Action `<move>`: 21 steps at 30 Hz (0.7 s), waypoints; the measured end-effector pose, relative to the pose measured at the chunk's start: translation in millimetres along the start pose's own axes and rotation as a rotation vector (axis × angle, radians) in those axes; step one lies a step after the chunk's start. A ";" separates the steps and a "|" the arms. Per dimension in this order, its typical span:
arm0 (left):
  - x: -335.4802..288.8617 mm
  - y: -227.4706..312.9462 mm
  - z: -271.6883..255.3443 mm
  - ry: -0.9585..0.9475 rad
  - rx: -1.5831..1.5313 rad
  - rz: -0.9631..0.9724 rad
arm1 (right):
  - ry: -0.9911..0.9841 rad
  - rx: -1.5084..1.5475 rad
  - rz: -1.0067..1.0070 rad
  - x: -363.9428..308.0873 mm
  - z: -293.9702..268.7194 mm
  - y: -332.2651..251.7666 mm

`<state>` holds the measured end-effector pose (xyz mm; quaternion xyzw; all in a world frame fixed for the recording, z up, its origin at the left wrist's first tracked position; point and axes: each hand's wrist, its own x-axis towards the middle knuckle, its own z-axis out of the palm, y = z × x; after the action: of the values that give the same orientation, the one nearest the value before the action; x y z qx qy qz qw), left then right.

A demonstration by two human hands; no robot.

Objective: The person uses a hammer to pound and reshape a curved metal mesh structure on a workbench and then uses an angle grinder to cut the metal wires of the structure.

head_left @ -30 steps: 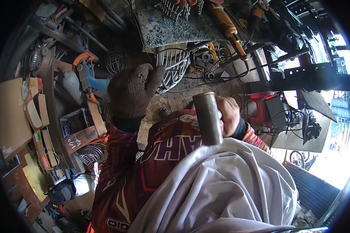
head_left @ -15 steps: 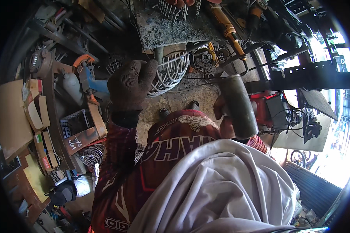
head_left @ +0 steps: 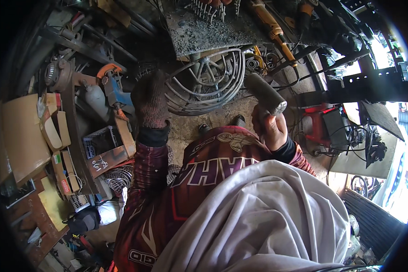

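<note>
Workshop clutter crowds every side, with daylight pouring in at the right. Closest to the person, the left hand [head_left: 152, 102], in a dark knitted glove, is closed on the left end of a grey metal basket of curved, bent rods [head_left: 216, 85]; its fingertips are lost in shadow. That basket hangs tilted above the pale, dirty concrete floor [head_left: 188, 136], just off the near edge of a grit-strewn metal worktable [head_left: 254, 38]. On the other side the bare right hand [head_left: 272, 129] is curled tight, thumb up, just under a blunt dark-grey metal cylinder [head_left: 265, 94] like a mallet head; I cannot see a handle inside the fist. Cylinder and basket stand apart, the cylinder beyond the basket's right side.

Around the hands come the maroon patterned sleeves and shirt [head_left: 195, 181], with a pale grey cloth [head_left: 258, 217] draped over the front. Up on the worktable, another person's fingers [head_left: 215, 2] touch a row of thin upright metal rods [head_left: 208, 12] toward the far edge, while a long yellow-orange power tool [head_left: 269, 26] lies along the right edge. Farther off to the right I spot a red plastic stool [head_left: 313, 132]; to the left, a blue metal tool with a curved orange guard [head_left: 118, 90] and big brown cardboard boxes [head_left: 25, 136].
</note>
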<state>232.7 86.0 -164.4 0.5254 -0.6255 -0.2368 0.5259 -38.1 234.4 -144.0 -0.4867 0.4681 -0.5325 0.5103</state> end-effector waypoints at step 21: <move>3.7 68.9 9.5 -0.114 0.088 0.125 | -0.080 -0.389 0.077 30.8 14.4 -18.2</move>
<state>196.3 103.3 -107.5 0.4938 -0.6957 -0.2055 0.4796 -25.6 204.4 -123.3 -0.5787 0.5598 -0.3922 0.4448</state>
